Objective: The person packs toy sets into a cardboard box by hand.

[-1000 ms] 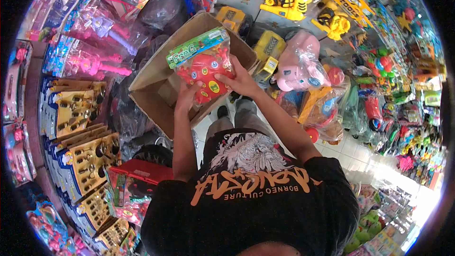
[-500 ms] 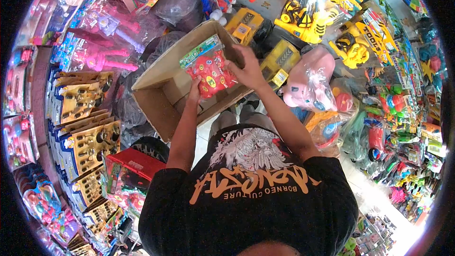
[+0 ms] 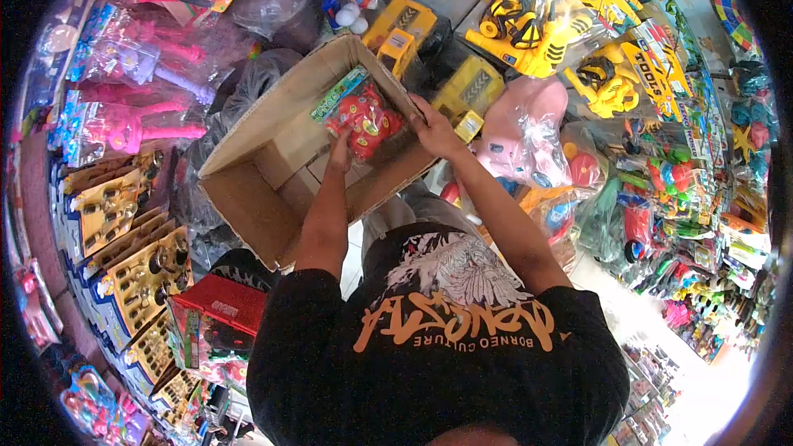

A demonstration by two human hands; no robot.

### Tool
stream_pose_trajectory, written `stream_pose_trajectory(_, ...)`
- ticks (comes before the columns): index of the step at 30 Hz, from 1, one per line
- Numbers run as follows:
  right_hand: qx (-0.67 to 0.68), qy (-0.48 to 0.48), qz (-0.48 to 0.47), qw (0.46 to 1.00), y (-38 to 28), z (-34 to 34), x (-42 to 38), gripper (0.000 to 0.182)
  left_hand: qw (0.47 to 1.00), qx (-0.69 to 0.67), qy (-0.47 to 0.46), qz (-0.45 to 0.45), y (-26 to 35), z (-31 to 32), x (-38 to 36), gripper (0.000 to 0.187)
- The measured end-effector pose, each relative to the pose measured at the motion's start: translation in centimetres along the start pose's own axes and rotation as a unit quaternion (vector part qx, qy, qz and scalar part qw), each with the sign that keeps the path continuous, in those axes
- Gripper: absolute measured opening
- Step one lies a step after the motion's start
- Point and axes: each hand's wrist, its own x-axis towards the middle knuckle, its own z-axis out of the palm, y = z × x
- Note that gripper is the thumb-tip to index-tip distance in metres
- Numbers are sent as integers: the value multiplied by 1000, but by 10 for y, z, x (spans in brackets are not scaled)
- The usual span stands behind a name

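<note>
My left hand (image 3: 339,154) is closed on the lower left edge of a clear plastic bag of red toys (image 3: 367,120), which has a green printed header card. The bag is inside an open cardboard box (image 3: 239,198), near its right end. My right hand (image 3: 435,131) grips the right rim of that box, fingers wrapped over the edge. The box is tilted in front of my body, and its bottom shows bare cardboard on the left side.
Yellow toy trucks (image 3: 468,87), a pink wrapped toy (image 3: 524,128) and yellow tool sets (image 3: 529,33) lie beyond and right of the box. At the left are pink bagged toys (image 3: 149,120), carded sets (image 3: 149,272) and a red case (image 3: 221,301).
My right hand has left the bag and moved onto the box's right rim. The box has shifted left in view, and the bag sits lower inside it, with my left hand still on it.
</note>
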Motion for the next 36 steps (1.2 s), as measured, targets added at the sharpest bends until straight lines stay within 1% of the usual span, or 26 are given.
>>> stream_pose_trajectory(1, 2, -1, 12, 1000, 3, 0, 1, 42, 1000, -2, 0, -6, -12, -13, 12, 89)
stream_pose_trajectory(3, 0, -3, 21, 1000, 6, -3, 2, 42, 996, 51, 48, -64, -24, -31, 30, 112)
stream_pose_trajectory(4, -2, 2, 14, 1000, 5, -3, 1, 42, 996, 48, 49, -61, -27, -32, 32, 112)
stream_pose_trajectory(6, -3, 9, 3, 1000, 1, -2, 1, 42, 992, 70, 109, -5, -28, -29, 34, 123)
stream_pose_trajectory(7, -1, 8, 3, 1000, -1, -1, 1, 42, 992, 71, 109, -2, -18, -19, 26, 123)
stream_pose_trajectory(8, 2, 7, 3, 1000, -3, -1, 1, 42, 962, 205, 174, 45, -8, -10, 17, 123)
stream_pose_trajectory(9, 2, 10, 1, 1000, -4, 0, 2, 42, 908, 334, 234, 92, 3, 2, 6, 124)
stream_pose_trajectory(10, 1, 16, 6, 1000, -3, 0, 2, 42, 904, 335, 234, 128, 4, 5, 3, 118)
stream_pose_trajectory(11, 0, 22, 12, 1000, -3, 1, 1, 43, 903, 336, 232, 129, 7, 5, 3, 118)
stream_pose_trajectory(13, 1, 28, 12, 1000, -2, 3, 4, 44, 922, 340, 113, 147, 8, 2, 10, 105)
stream_pose_trajectory(14, 4, 30, 15, 999, -2, 5, 2, 45, 922, 340, 112, 144, 4, 0, 10, 105)
stream_pose_trajectory(16, -1, 27, 35, 999, -15, 3, -1, 46, 960, 256, -16, 116, 24, 26, -14, 91)
stream_pose_trajectory(17, -6, 28, 52, 998, -21, 2, -2, 48, 959, 258, -16, 116, 27, 29, -19, 91)
stream_pose_trajectory(19, 4, 28, 48, 998, -19, 3, -3, 50, 937, 342, 67, -2, 28, 29, -23, 86)
stream_pose_trajectory(20, 11, 25, 44, 999, -18, 3, -3, 53, 937, 344, 65, 0, 31, 29, -23, 86)
stream_pose_trajectory(22, 26, 21, 41, 999, -19, 0, -2, 54, 939, 343, 8, 15, 28, 15, -12, 96)
stream_pose_trajectory(23, 40, 14, 41, 998, -19, -1, -2, 56, 939, 343, 7, 18, 25, 7, -5, 96)
stream_pose_trajectory(25, 40, 11, 46, 998, -18, -5, 0, 55, 942, 336, 10, 20, 22, -6, 8, 116)
stream_pose_trajectory(26, 42, 7, 54, 998, -18, -7, 1, 55, 942, 336, 10, 24, 24, -8, 8, 116)
stream_pose_trajectory(28, 50, 22, 25, 998, -6, -6, 3, 54, 914, 397, 79, 19, 36, 0, -5, 130)
stream_pose_trajectory(30, 59, 37, -6, 998, 0, -7, 2, 53, 911, 401, 98, 15, 48, 3, -17, 131)
stream_pose_trajectory(32, 74, 42, 35, 996, -2, -11, -1, 51, 907, 405, 116, 11, 63, 7, -27, 133)
stream_pose_trajectory(33, 75, 42, 30, 996, -1, -12, -2, 51, 922, 367, 126, -3, 76, 14, -38, 129)
stream_pose_trajectory(34, 60, 79, 5, 995, -1, -12, -5, 51, 935, 328, 134, -18, 82, 15, -43, 125)
stream_pose_trajectory(35, 44, 115, -20, 992, -1, -11, -7, 51, 935, 328, 136, -12, 88, 18, -45, 125)
stream_pose_trajectory(36, 42, 135, -5, 990, -13, -14, -14, 49, 939, 309, 149, 25, 91, 18, -41, 115)
